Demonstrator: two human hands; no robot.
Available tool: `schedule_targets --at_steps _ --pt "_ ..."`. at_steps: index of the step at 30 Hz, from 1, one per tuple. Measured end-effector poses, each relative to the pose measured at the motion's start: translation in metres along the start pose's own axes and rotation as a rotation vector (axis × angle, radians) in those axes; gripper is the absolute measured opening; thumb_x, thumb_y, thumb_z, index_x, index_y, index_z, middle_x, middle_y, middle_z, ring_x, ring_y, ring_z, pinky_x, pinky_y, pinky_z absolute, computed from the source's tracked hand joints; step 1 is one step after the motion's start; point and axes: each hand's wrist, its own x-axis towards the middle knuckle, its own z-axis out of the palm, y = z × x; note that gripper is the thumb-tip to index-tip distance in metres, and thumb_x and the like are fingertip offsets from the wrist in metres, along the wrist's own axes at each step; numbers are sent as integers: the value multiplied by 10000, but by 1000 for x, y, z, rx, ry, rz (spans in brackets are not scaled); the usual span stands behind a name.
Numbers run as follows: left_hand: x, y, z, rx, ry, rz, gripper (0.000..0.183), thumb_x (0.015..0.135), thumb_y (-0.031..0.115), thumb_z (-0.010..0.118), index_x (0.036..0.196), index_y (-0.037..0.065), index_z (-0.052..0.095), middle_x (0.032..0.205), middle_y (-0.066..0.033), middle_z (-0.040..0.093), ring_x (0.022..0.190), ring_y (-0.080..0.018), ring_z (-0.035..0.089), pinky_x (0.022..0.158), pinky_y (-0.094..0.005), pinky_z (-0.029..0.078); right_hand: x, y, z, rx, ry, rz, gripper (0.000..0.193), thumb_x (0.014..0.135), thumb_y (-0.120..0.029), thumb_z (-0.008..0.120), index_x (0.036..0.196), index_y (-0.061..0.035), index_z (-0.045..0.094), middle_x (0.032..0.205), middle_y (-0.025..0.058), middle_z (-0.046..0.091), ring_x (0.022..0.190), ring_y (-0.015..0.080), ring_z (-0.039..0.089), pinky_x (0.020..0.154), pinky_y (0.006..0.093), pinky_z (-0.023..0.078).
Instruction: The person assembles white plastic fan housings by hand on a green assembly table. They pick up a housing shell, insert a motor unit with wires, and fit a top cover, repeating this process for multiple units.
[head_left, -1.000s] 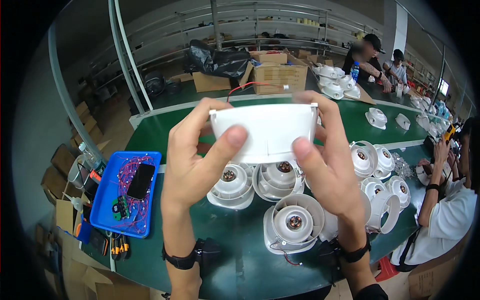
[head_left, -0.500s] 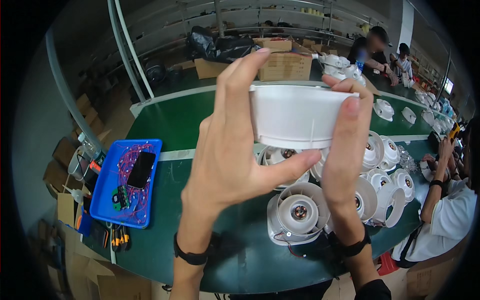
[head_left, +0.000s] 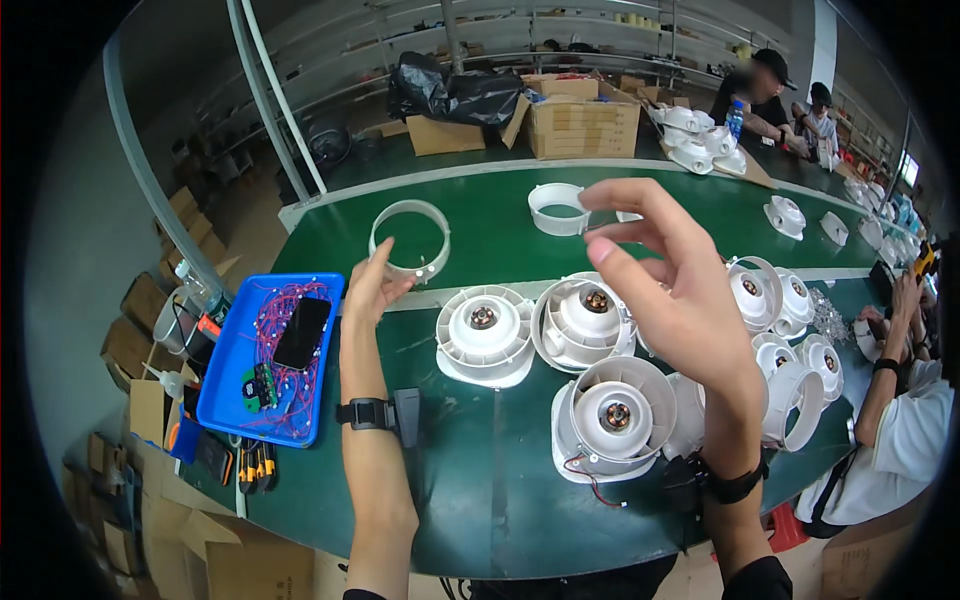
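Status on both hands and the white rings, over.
Left hand at left ring. Right hand open beside second ring, contact unclear. White fans close by, possibly in the way.

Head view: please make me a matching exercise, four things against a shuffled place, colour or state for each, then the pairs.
1. Left hand
2. Right hand
3. Phone
4. Tray

A. blue
B. at the ring nearest the tray
C. black, lying among wires
D. fingers apart, near the white ring further right

Pairs: 1-B, 2-D, 3-C, 4-A
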Motion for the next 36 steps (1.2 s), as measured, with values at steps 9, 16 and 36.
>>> schedule_targets --at_steps 9,16,36 --pt "34 -33 -17 826 254 143 686 872 230 692 1424 -34 384 1156 -229 624 938 -294 684 721 -356 615 -1 0 -1 -45 -40 -1 340 899 -164 632 1196 -3 586 1180 134 644 970 225 656 755 333 554" --pt "-23 5 44 944 -599 -185 463 927 403 636 1239 62 609 850 -76 676 598 -141 643 564 -278 570 -2 -4 -6 -79 -103 -4 275 894 -134 627 1127 10 605 1085 129 663 908 218 669 702 319 545" --pt "53 -47 85 288 -137 29 604 943 45 415 1529 92 272 787 -228 675 602 -315 711 503 -359 613 0 -5 -14 -94 -142 10 226 885 -113 630 1078 6 640 1012 95 672 878 177 668 678 277 528"
